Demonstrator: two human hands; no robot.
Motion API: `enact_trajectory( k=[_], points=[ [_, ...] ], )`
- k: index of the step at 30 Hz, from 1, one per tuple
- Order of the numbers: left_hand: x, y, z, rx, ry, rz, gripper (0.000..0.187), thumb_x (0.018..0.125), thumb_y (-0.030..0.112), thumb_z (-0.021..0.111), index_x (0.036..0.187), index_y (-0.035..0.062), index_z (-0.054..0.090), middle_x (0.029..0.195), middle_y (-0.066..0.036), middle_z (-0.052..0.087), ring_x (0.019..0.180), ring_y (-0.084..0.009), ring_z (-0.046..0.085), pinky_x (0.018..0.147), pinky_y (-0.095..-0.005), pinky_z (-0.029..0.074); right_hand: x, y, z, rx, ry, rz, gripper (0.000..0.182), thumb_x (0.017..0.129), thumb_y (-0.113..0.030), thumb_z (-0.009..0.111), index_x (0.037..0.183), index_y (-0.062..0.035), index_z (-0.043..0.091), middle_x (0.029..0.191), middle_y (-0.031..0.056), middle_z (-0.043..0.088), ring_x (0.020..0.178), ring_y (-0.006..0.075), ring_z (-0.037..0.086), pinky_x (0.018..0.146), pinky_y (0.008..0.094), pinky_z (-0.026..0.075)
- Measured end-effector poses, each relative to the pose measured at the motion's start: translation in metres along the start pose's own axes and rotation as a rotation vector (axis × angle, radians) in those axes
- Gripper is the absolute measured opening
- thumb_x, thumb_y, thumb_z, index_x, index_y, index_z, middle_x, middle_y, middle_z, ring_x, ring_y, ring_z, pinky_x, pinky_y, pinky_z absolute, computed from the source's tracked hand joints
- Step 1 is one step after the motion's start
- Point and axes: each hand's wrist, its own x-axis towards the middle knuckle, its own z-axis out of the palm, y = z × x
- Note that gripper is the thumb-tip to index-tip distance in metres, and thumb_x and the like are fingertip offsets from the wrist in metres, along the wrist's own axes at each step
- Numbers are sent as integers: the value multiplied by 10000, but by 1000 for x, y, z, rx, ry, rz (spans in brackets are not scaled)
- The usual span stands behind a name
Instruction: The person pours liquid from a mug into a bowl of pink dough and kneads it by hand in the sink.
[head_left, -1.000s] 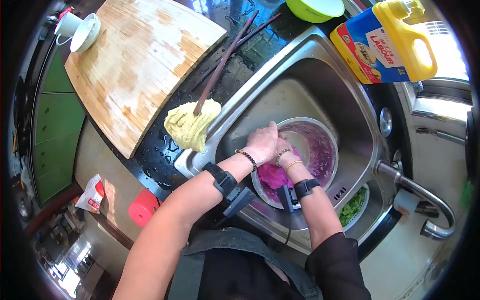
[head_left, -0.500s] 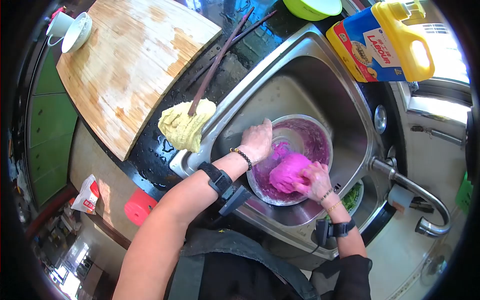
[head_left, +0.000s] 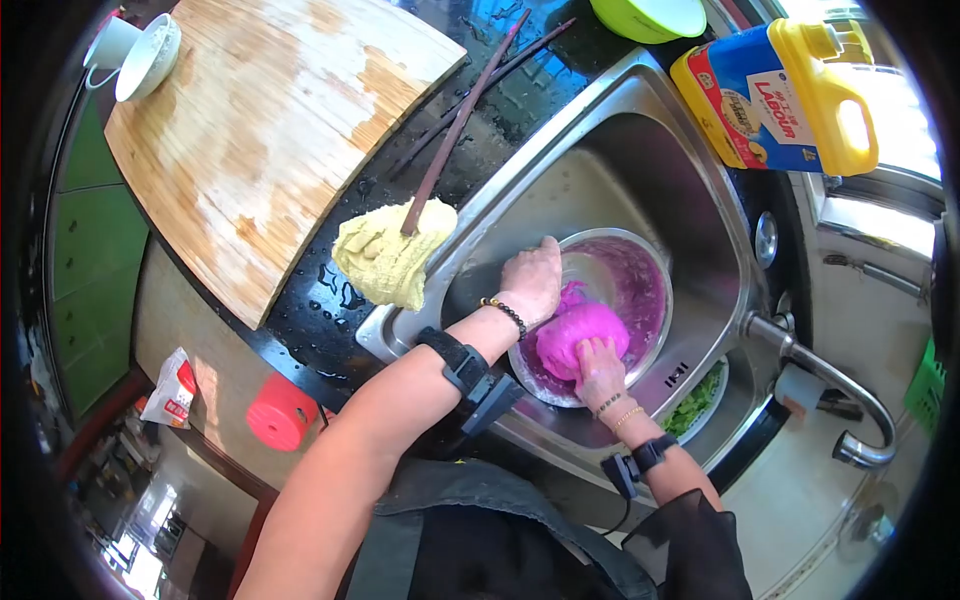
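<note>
A lump of bright magenta dough (head_left: 582,335) lies in a round metal bowl (head_left: 650,285) whose inside wall is smeared purple. The bowl stands inside the sink basin. My left hand (head_left: 533,278) is closed over the bowl's left rim; part of its fingers is hidden. On the near side of the dough, my right hand (head_left: 600,372) presses in with fingers curled into it. A small magenta scrap sits between the main lump and my left hand.
A yellow dough lump (head_left: 395,252) with chopsticks (head_left: 465,120) rests by the sink's left edge. Around it are a wooden board (head_left: 270,130), a yellow detergent jug (head_left: 770,100), a green bowl (head_left: 650,18), a faucet (head_left: 840,380) and a bowl of greens (head_left: 697,405).
My right hand has moved left and toward me, from the dough's right side to its near side. The dough looks rounder. My left hand stays on the bowl rim.
</note>
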Motion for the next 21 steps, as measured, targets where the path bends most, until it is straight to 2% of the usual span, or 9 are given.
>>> enact_trajectory(
  k=[3,6,10,12,17,18,19,20,21],
  points=[
    [0,0,1,-27,-2,-5,176,752,66,488,906,-12,454,832,-219,598,821,-329,604,725,-398,491,23,-5,2,-86,-56,40,307,598,-14,578,888,-51,483,857,148,524,888,342,490,775,402,428],
    [1,-1,-1,-56,8,-16,264,682,35,545,909,-36,430,822,-240,593,822,-356,595,719,-422,485,43,-5,10,-165,-3,-9,326,599,-33,588,905,-50,478,869,144,536,882,328,500,746,393,453],
    [1,-1,6,-91,47,-15,243,693,29,520,907,-43,430,797,-244,590,780,-372,595,699,-426,489,72,-2,14,-142,-39,42,338,623,-64,595,937,-44,473,879,146,546,870,332,521,707,403,471],
    [1,3,2,-57,41,-45,142,777,72,456,892,-11,459,828,-216,595,812,-326,604,713,-401,495,86,1,13,-130,-10,44,340,633,-72,595,948,-42,472,884,151,550,867,334,530,699,409,475],
    [-2,5,0,-23,32,-46,141,774,69,462,890,-11,458,835,-219,596,815,-326,606,706,-396,499,115,1,0,35,-279,241,371,656,-97,587,1006,-39,480,966,199,558,945,329,536,746,401,467],
    [-2,5,-2,-16,29,-54,143,773,66,463,893,-11,456,836,-219,597,815,-326,608,705,-396,499,113,7,-1,25,-264,239,371,656,-97,587,1006,-39,480,966,199,558,945,329,536,746,401,467],
    [0,1,3,-53,42,-32,248,690,27,525,908,-36,425,803,-246,589,804,-368,595,719,-428,482,108,13,2,111,-281,214,399,655,-109,593,1032,-40,482,987,208,552,957,328,532,769,388,460],
    [1,0,1,-54,51,-32,248,690,27,525,908,-36,425,803,-246,589,804,-368,595,719,-428,482,102,19,4,199,-306,186,427,654,-122,599,1057,-40,485,1007,216,547,969,327,528,792,374,454],
    [1,0,1,-43,53,-22,252,686,24,528,907,-36,422,804,-247,589,804,-368,594,718,-427,483,89,22,-13,439,-272,105,455,693,-120,605,1120,-28,478,1032,195,554,971,283,542,831,333,441]
  ],
)
